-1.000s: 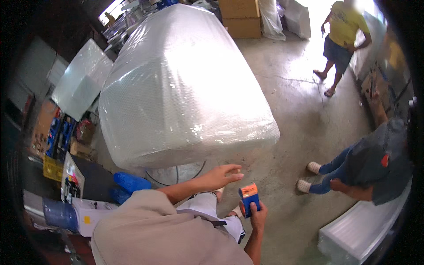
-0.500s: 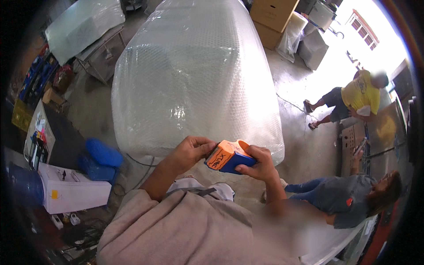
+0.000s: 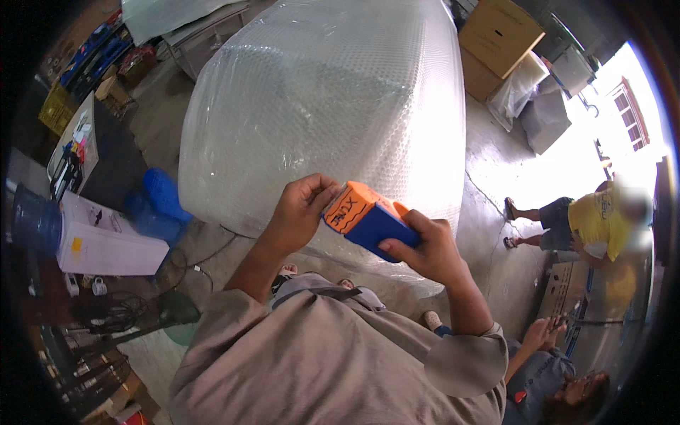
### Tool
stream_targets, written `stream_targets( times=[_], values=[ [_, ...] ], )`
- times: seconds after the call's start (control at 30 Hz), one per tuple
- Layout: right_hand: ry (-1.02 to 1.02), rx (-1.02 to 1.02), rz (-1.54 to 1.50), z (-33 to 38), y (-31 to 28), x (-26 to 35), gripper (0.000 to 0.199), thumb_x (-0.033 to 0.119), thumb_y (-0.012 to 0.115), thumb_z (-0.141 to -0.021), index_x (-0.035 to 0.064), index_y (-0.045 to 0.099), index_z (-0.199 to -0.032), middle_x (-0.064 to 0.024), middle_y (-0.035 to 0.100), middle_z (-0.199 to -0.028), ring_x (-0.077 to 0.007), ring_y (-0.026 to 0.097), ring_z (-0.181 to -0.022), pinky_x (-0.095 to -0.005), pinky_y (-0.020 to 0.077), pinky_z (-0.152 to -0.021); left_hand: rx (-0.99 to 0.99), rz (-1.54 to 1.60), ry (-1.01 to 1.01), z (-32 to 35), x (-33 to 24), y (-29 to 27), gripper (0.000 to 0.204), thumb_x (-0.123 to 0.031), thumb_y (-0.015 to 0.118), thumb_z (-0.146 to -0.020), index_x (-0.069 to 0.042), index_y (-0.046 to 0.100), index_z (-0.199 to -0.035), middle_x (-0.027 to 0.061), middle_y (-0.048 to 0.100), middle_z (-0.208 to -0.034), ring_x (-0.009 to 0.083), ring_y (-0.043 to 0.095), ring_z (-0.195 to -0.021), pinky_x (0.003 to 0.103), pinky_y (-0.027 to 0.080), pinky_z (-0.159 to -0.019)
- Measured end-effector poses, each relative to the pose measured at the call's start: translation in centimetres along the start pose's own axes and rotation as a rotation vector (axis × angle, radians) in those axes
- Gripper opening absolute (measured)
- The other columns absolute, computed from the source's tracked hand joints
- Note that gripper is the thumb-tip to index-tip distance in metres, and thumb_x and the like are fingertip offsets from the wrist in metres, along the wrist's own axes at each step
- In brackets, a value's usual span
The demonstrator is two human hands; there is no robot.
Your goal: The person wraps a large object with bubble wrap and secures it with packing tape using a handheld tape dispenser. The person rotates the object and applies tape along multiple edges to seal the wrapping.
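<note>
My right hand grips a hand-held tape dispenser, blue on the side and orange on top, with dark handwriting on its orange end. Close against that orange end, my left hand has thumb and fingertips pinched together; what lies between them is too small to tell. Both hands are raised in front of my body. Just beyond them stands a large, bulky object covered in clear bubble wrap, its near side sloping down toward me.
A person in a yellow shirt stands at the right; another in a dark shirt holds a phone nearer me. Cardboard boxes are stacked at the back right. At left are a white cabinet, blue wrapped bundles and floor cables.
My view has tilted and shifted. Both hands have risen with the tape dispenser, which has turned slightly. The person in the dark shirt now sits lower in view, both hands at the phone.
</note>
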State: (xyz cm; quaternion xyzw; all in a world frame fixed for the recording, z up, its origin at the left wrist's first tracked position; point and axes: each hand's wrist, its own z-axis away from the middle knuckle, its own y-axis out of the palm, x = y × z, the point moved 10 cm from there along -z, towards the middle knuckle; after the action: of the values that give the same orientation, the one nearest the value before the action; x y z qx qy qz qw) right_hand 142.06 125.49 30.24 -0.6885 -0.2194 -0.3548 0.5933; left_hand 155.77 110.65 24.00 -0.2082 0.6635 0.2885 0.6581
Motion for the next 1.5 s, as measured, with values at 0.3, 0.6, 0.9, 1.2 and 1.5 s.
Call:
stream_targets(
  times=[0.3,0.6,0.9,1.2,1.5],
  values=[
    [-0.059,0.14,-0.016,-0.2,-0.6,-3.2,0.066,0.04,0.085,-0.084,-0.0083,0.065,-0.125,-0.0201,0.074,-0.085,-0.0241,0.076,-0.076,-0.0335,0.0576,-0.071,-0.237,-0.059,0.197,0.7,-0.2,-1.5,0.019,-0.021,0.056,-0.106,-0.004,0.064,-0.1,0.0017,0.064,-0.088,0.0076,0.055,-0.081,0.026,0.048,-0.076],
    [0.142,0.106,0.231,-3.1,-1.4,-6.2,0.05,0.044,0.075,-0.09,-0.0044,0.072,-0.098,-0.0192,0.069,-0.068,-0.0288,0.072,-0.061,-0.0383,0.0551,-0.062,-0.727,-1.213,0.253,-2.9,0.4,-9.2,0.024,-0.023,0.067,-0.099,-0.006,0.064,-0.116,0.0103,0.067,-0.114,0.0293,0.058,-0.113,0.051,0.041,-0.1],
    [0.267,0.103,0.157,-0.8,-3.6,-12.8,0.046,0.041,0.077,-0.089,-0.0034,0.073,-0.101,-0.0185,0.071,-0.071,-0.026,0.073,-0.065,-0.039,0.0563,-0.064,-0.107,-1.402,0.515,-2.2,3.3,4.5,0.069,-0.043,0.043,-0.107,0.001,0.029,-0.159,0.0268,0.029,-0.163,0.0426,0.023,-0.154,0.06,0.017,-0.124],
    [0.259,0.142,0.126,1.4,-4.5,-20.5,0.047,0.044,0.075,-0.091,-0.0026,0.073,-0.101,-0.0181,0.072,-0.076,-0.0231,0.071,-0.07,-0.0391,0.0563,-0.068,0.274,-1.471,0.731,-0.6,5.4,13.5,0.073,-0.041,0.056,-0.098,0.0,0.038,-0.155,0.0157,0.031,-0.166,0.0283,0.026,-0.155,0.05,0.016,-0.128],
    [0.052,0.41,1.337,-0.8,-4.0,-15.0,0.02,0.026,0.069,-0.09,0.008,0.078,-0.087,-0.0158,0.076,-0.085,-0.0281,0.076,-0.079,-0.0413,0.0591,-0.069,0.412,-1.601,0.693,-2.6,6.1,17.8,0.085,-0.047,0.06,-0.095,0.01,0.034,-0.152,0.0243,0.03,-0.163,0.0342,0.024,-0.155,0.046,0.018,-0.128]
  ],
)
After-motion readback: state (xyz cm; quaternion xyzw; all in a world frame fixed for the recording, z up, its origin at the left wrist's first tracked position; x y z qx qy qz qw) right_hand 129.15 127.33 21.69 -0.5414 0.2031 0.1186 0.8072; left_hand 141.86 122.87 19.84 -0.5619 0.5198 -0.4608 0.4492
